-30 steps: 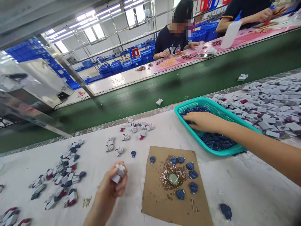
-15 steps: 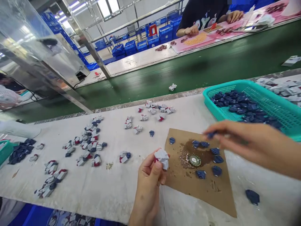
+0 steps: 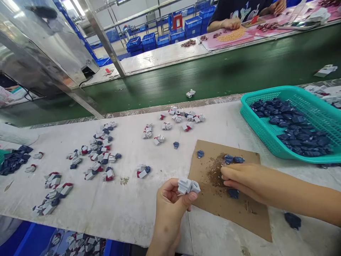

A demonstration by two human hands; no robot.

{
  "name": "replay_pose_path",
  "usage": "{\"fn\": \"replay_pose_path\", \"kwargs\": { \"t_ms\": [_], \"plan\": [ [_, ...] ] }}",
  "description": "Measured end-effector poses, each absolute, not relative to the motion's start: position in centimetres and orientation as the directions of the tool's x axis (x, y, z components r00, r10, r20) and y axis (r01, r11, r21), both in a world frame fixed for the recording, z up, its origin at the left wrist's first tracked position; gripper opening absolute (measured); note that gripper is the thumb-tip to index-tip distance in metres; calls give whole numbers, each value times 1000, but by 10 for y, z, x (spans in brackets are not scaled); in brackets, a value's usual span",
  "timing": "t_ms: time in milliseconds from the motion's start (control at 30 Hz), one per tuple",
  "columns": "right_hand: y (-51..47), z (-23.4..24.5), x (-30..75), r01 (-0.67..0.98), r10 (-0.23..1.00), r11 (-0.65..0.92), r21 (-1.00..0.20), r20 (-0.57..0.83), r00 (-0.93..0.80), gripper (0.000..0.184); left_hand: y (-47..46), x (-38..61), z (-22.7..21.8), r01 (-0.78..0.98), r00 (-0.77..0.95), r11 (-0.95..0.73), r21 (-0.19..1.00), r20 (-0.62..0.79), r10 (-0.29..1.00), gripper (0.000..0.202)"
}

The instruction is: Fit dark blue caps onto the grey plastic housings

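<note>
My left hand (image 3: pixel 170 208) pinches a light grey blocky plastic part (image 3: pixel 188 186) between thumb and fingers, left of the brown cardboard sheet (image 3: pixel 210 201). Over the wet, dark patch on that cardboard, my right hand (image 3: pixel 246 177) is closed with its fingertips pointing down. It covers the small round dish seen there earlier, and the small dark blue piece it carried is hidden by the fingers. Several dark blue pieces (image 3: pixel 233 193) lie around it on the cardboard, and one more blue piece (image 3: pixel 293 220) rests on the table to the right.
A teal basket (image 3: pixel 255 131) of dark blue pieces stands at the right. Grey, red and blue assemblies (image 3: pixel 98 149) lie scattered on the left. Beyond the table runs a green conveyor (image 3: pixel 149 89) with grey parts on it; a co-worker's hand (image 3: pixel 231 24) is across it.
My right hand has moved left and down with the blue piece to the wet patch, covering the dish. My left hand has turned the grey part, showing a hole. The view has shifted slightly.
</note>
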State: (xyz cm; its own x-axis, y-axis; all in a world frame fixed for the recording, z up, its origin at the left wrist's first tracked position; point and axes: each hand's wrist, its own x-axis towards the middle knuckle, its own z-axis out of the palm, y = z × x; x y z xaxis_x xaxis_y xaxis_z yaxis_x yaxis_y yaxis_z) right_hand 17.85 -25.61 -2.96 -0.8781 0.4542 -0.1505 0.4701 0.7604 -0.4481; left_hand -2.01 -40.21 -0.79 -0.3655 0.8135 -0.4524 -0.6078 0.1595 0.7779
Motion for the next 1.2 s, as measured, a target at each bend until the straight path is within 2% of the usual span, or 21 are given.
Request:
{"fn": "replay_pose_path", "kwargs": {
  "t_ms": [233,333,433,533,800,1033,1100,1200],
  "plan": [
    [-261,-23,179,428,472,710,-559,-73,-879,31,-396,-11,-2,-617,-318,160,771,-430,845,29],
    [-273,1,174,391,546,548,-739,-38,-837,34,-396,-2,5,-640,-331,153,753,-450,829,30],
    [-289,26,168,338,588,336,-879,-84,-805,35,-399,2,11,-646,-263,176,743,-432,863,30],
    [-297,40,163,331,584,270,-904,-120,-803,34,-400,3,14,-653,-249,183,735,-437,864,31],
    [-297,37,156,303,582,282,-910,-88,-808,32,-401,8,13,-630,-281,199,750,-460,842,31],
    [-305,15,149,238,565,128,-963,-126,-816,40,-406,14,13,-678,-372,119,725,-479,795,32],
    [-305,16,139,205,538,67,-976,-138,-832,41,-409,9,12,-682,-391,93,725,-470,792,32],
    [-302,24,117,184,423,-17,-983,-174,-890,41,-415,-5,10,-676,-425,59,735,-454,783,30]
  ]
}}
